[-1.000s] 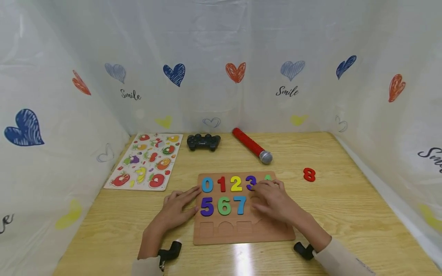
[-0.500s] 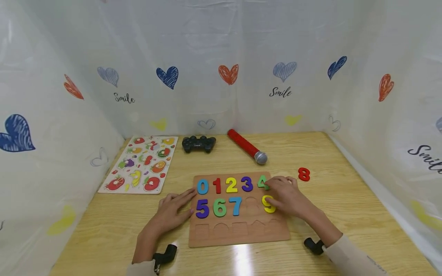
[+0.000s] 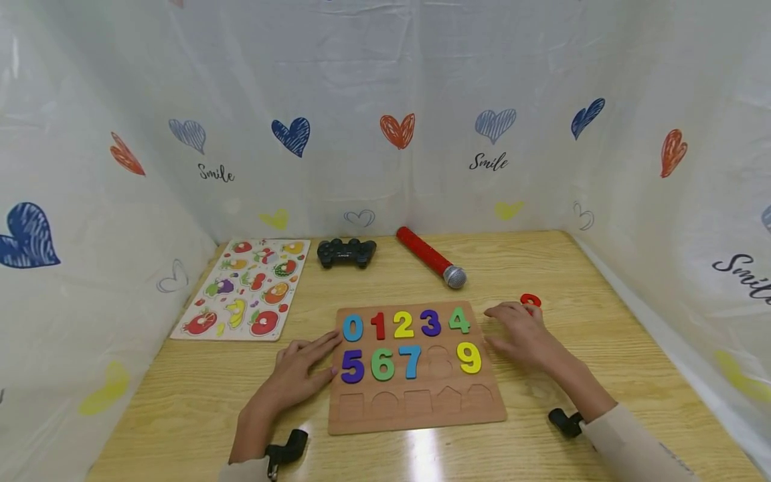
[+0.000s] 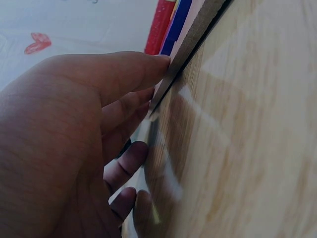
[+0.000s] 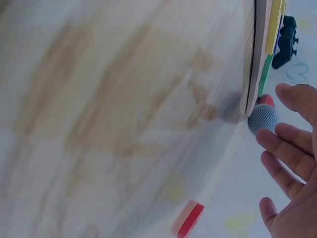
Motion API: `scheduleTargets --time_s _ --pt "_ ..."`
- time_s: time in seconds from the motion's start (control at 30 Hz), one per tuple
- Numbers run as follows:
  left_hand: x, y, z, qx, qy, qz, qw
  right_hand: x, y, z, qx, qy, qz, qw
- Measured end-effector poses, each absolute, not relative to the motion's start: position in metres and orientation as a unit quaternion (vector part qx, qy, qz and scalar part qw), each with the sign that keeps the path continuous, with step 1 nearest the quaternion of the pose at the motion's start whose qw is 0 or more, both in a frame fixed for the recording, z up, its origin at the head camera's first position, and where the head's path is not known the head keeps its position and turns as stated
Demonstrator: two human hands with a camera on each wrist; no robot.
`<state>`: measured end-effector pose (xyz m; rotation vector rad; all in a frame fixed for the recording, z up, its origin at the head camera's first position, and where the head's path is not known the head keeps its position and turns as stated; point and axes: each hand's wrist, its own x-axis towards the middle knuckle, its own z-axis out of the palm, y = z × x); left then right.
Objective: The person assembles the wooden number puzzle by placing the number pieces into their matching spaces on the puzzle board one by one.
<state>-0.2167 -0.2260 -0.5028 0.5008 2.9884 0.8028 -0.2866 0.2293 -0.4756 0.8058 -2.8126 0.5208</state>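
Observation:
A wooden number puzzle board [image 3: 415, 419] lies in front of me, with colourful digits 0 to 7 and a yellow 9 [image 3: 468, 358] set on it. Between the blue 7 [image 3: 410, 361] and the 9 is a bare recess. My left hand [image 3: 301, 372] rests at the board's left edge, fingertips against its side in the left wrist view. Off the right edge, my right hand [image 3: 523, 338] hovers with loosely spread fingers and holds nothing. The red 8 [image 3: 530, 299] lies on the table just beyond it, partly hidden by that hand; the right wrist view shows the red piece [image 5: 188, 219] apart from the fingers.
A fruit puzzle board [image 3: 231, 329] lies at the back left. Next to it are a black game controller [image 3: 346, 252] and a red microphone [image 3: 430, 256]. A row of shape recesses runs along the number board's near side. White curtains [image 3: 385, 80] surround the table.
My right hand has moved right, off the number board and towards the red 8, uncovering the green 4 and the yellow 9. The left hand has stayed at the board's edge.

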Motion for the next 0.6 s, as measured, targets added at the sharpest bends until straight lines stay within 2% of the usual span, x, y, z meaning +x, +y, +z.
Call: scheduleTargets --time_s 0.6 --pt "-0.216 -0.224 -0.501 0.153 0.953 0.261 0.001 -0.301 0.266 -0.477 0.239 -0.951 0.178 0.083"
